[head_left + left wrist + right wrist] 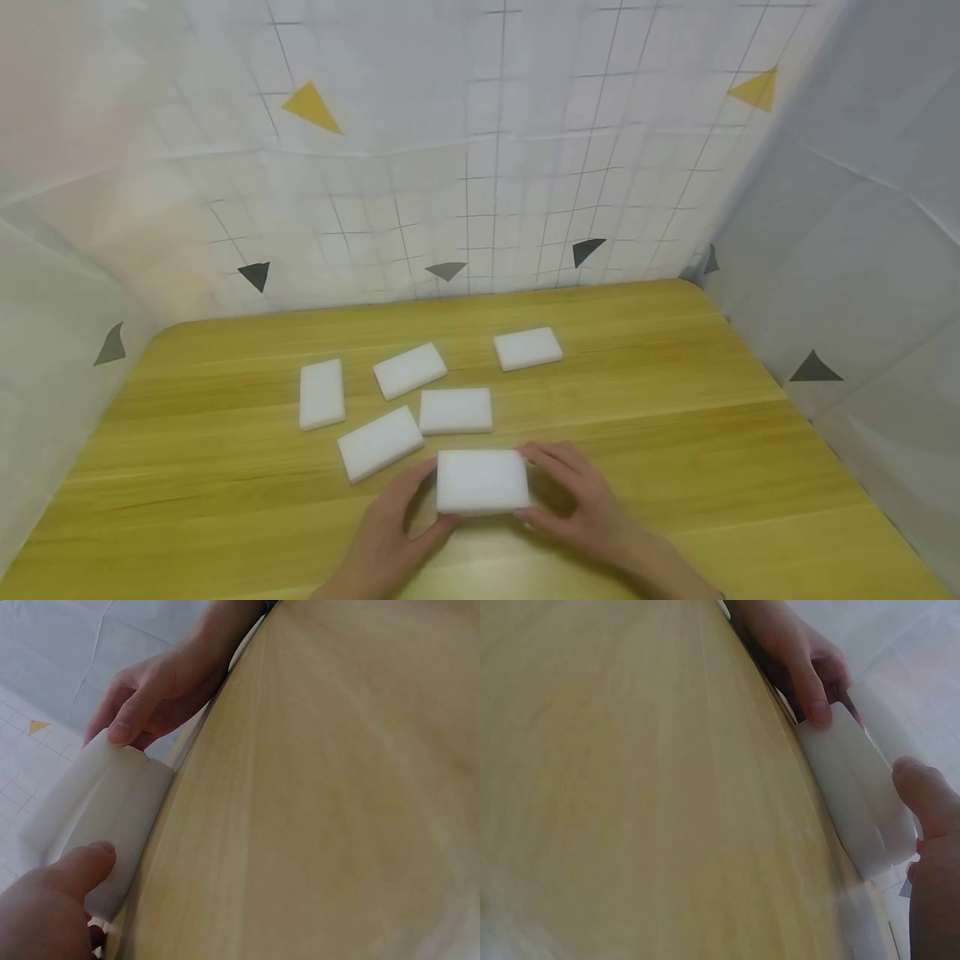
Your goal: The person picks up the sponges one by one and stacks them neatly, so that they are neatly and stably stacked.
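A stack of white rectangular sponges [482, 481] stands near the front middle of the table, between my two hands. My left hand [390, 521] grips its left end, with the thumb at the near side and the fingers towards the back. At the right end, my right hand [585, 504] holds it the same way. Both wrist views show layers: an upper sponge [64, 787] lies over a lower white sponge [124, 806], with a seam between them. The far side of the stack is hidden, and I cannot tell how many layers it has.
Several more white sponges lie flat behind the stack: one sponge [380, 444] close at its left, another [456, 411] just behind, one [528, 348] farther back right. The wooden table [712, 467] meets white sheeting [420, 200] at the back and sides.
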Motion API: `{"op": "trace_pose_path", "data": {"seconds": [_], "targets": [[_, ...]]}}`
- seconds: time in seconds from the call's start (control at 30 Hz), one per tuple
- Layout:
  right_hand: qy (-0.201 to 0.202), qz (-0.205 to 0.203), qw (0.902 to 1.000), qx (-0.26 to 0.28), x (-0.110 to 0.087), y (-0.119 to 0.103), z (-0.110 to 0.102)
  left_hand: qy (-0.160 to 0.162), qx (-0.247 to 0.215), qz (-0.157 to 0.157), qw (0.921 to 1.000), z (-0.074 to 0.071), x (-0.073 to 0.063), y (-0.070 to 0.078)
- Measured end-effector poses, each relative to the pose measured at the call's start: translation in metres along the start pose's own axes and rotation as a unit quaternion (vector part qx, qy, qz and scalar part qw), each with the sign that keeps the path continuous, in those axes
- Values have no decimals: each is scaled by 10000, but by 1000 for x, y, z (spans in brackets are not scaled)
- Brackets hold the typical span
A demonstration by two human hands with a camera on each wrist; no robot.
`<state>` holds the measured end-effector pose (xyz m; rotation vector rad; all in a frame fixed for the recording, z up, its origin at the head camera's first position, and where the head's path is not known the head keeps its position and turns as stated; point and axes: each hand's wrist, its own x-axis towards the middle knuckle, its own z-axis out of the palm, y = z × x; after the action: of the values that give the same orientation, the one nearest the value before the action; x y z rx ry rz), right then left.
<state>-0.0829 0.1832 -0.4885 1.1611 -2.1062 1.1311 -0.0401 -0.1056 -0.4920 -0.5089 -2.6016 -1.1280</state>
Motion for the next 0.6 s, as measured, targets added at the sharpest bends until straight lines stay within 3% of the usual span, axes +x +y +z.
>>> {"op": "trace_pose_path", "data": {"seconds": [0.6], "targets": [[-204,278,9994,-102,1,-4,-2,39,9,50,10000,0,1,1]]}}
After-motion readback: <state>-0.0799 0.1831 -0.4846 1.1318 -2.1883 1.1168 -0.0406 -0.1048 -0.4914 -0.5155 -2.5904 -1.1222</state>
